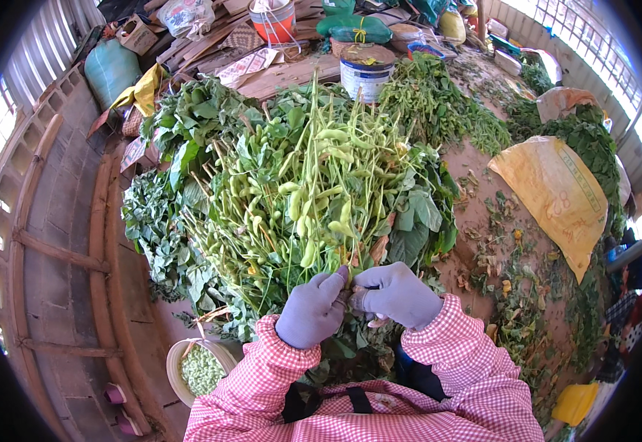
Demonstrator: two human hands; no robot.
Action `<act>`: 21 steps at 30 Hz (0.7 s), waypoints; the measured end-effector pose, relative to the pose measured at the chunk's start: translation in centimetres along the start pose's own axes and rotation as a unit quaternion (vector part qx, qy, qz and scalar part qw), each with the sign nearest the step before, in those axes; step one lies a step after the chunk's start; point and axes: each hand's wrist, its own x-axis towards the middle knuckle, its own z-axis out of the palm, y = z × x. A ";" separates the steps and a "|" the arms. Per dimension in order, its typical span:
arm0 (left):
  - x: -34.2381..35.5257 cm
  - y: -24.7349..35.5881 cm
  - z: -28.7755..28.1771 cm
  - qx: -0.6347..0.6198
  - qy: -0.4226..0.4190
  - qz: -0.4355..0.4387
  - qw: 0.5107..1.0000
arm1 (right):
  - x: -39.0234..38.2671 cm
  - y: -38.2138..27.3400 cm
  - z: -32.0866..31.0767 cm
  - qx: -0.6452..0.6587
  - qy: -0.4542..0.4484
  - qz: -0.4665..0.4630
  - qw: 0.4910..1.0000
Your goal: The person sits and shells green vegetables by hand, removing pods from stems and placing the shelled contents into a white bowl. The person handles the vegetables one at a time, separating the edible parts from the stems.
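Observation:
My left hand (312,309) and my right hand (398,295) are both in grey-purple gloves and meet at the fingertips. Their fingers are pinched together on a green bean pod, mostly hidden by the gloves. Just beyond them rises a large heap of cut bean plants (251,195), with many plump green pods (295,205) on thin stalks and broad leaves. Beside my left forearm stands a white bucket (177,368) holding shelled green beans (202,368).
Behind the heap is a white paint-type bucket (367,82), and farther back an orange bucket (273,26). More leafy plants (431,99) lie at the far right. A yellow-orange sack (556,195) rests on the leaf-littered floor at right. A block wall (60,221) with wooden rails runs along the left.

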 end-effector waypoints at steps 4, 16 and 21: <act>0.1 0.3 0.1 0.038 -0.019 0.004 0.999 | 0.0 0.3 -0.1 -0.010 0.001 -0.003 1.000; 0.8 -0.7 0.1 -0.466 -0.093 -0.295 0.829 | 0.0 1.7 -0.8 -0.131 0.043 -0.099 0.986; 1.0 -0.5 0.9 -0.457 -0.081 -0.302 0.833 | -0.6 0.7 -1.3 -0.085 0.000 -0.006 0.996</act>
